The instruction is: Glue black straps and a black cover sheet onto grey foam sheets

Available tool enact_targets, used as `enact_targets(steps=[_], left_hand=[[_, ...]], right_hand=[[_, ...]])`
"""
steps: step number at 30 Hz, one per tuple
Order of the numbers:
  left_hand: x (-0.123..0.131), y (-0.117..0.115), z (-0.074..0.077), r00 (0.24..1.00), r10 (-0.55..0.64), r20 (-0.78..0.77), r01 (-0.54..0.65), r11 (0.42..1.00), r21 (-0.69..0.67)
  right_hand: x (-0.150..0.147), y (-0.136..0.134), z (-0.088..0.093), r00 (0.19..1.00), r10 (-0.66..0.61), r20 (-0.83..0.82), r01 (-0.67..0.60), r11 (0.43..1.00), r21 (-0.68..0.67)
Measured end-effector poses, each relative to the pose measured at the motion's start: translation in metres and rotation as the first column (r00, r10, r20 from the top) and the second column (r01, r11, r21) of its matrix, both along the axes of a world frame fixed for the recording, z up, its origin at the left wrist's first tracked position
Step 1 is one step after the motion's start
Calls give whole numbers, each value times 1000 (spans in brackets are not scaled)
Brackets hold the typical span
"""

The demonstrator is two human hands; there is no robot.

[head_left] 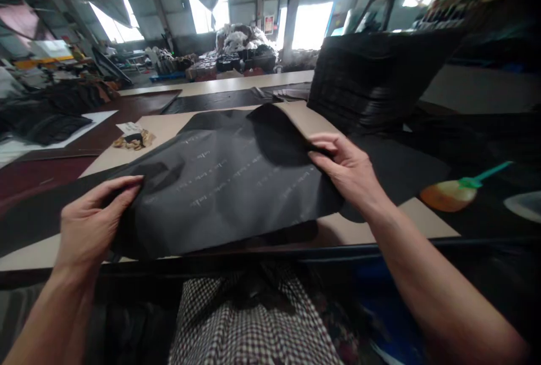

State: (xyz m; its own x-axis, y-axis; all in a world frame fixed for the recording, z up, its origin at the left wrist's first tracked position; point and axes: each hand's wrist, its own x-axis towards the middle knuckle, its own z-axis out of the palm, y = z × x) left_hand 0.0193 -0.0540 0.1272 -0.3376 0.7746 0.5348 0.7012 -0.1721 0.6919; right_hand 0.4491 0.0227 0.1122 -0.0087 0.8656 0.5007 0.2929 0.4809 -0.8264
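Between my two hands a dark grey sheet (228,185) with pale printed lettering is stretched above the table. My left hand (97,207) pinches its left edge between thumb and fingers. At the upper right, my right hand (346,170) grips the other edge, where the sheet curls up and shows a plain black side. The material looks like fabric or thin leather; I cannot tell which. Beneath it, other dark pieces and beige board (426,218) lie partly covered on the table.
A tall stack of black pieces (376,83) stands at the back right. An orange container with a green stem (450,195) lies on the right, near a pale bowl-like item (524,205). Left of the sheet sits a small tan bundle (134,138). Dark pieces (46,114) are heaped further left.
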Motion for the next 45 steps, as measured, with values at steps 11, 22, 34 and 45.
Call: enact_targets(steps=[11, 22, 34, 45], left_hand=[[-32, 28, -117, 973, -231, -2, 215, 906, -364], [-27, 39, -126, 934, -303, -188, 250, 932, -262], [-20, 47, -76, 988, -124, 94, 142, 964, -225], [-20, 48, -39, 991, -118, 61, 122, 991, -56]], right_hand=[[2, 15, -102, 988, -91, 126, 129, 932, -338], [8, -2, -127, 985, -111, 131, 140, 961, -238], [1, -5, -95, 980, -167, -107, 128, 944, -305], [7, -22, -34, 973, -52, -227, -25, 946, -324]])
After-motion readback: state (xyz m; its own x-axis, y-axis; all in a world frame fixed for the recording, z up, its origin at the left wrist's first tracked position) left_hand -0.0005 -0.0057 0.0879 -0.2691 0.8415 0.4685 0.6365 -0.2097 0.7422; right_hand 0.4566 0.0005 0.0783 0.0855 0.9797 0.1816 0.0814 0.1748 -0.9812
